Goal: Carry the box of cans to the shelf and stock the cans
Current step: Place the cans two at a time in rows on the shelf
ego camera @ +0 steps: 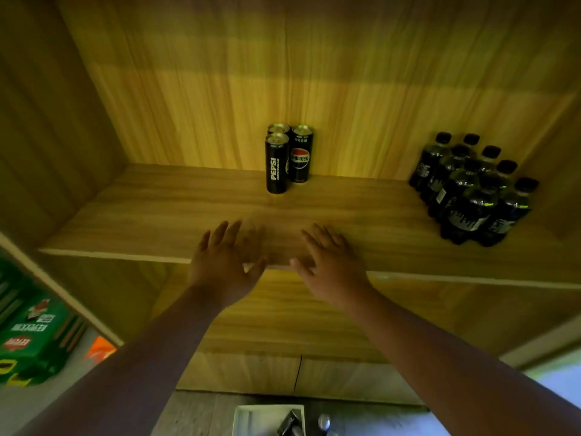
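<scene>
A wooden shelf point(157, 215) fills most of the view, with a wood-grain back panel behind it. At the far right of the board stands a tight cluster of dark plastic bottles point(471, 190) with black caps, well apart from everything else. To the left, outside the shelf unit, green snack packages point(34, 338) lie stacked, with an orange packet point(100, 349) just beside them. Nothing stands on the board between the hands and the far edge.

3 black Pepsi cans point(287, 157) stand near the middle of the shelf, against the back panel. They are upright, long axes vertical, tops up, and they touch one another: 1 in front on the left with "PEPSI" running up its side, 1 to its right showing the round logo, and 1 behind, mostly hidden.

The left hand point(223, 262) and right hand point(330, 265) hover side by side over the near edge of the shelf, palms down, fingers spread and pointing toward the cans. Both hold nothing and are blurred.

At the bottom edge, on the floor below, a white box point(242, 418) shows with at least 1 dark can point(287, 421) lying tilted in it; its other contents are too blurred to tell.
</scene>
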The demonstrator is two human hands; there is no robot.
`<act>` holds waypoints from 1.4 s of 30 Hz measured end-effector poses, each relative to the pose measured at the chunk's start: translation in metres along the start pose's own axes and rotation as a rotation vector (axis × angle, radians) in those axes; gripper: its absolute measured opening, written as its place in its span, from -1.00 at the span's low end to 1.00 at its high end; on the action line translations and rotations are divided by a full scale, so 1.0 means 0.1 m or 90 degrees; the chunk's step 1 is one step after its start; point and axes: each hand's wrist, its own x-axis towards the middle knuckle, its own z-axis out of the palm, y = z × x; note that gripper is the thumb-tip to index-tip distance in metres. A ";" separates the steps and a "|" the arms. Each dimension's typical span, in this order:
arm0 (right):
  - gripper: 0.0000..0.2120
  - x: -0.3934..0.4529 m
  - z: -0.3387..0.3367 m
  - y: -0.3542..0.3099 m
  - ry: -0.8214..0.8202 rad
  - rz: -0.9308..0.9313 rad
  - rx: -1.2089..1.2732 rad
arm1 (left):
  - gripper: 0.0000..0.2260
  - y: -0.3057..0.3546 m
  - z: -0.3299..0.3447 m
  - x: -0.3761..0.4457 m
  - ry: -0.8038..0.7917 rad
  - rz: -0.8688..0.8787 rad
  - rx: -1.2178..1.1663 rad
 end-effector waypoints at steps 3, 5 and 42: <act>-0.37 -0.34 0.15 -0.18 0.029 0.013 -0.035 | -0.29 -0.13 0.11 -0.34 0.009 0.015 -0.026; -0.40 -0.57 0.28 -0.31 0.067 -0.012 -0.063 | -0.32 -0.21 0.19 -0.59 0.011 0.022 -0.045; -0.37 -1.83 7.11 0.90 -0.064 -0.084 -0.025 | -0.30 -0.07 6.71 -2.87 -0.074 -0.032 -0.094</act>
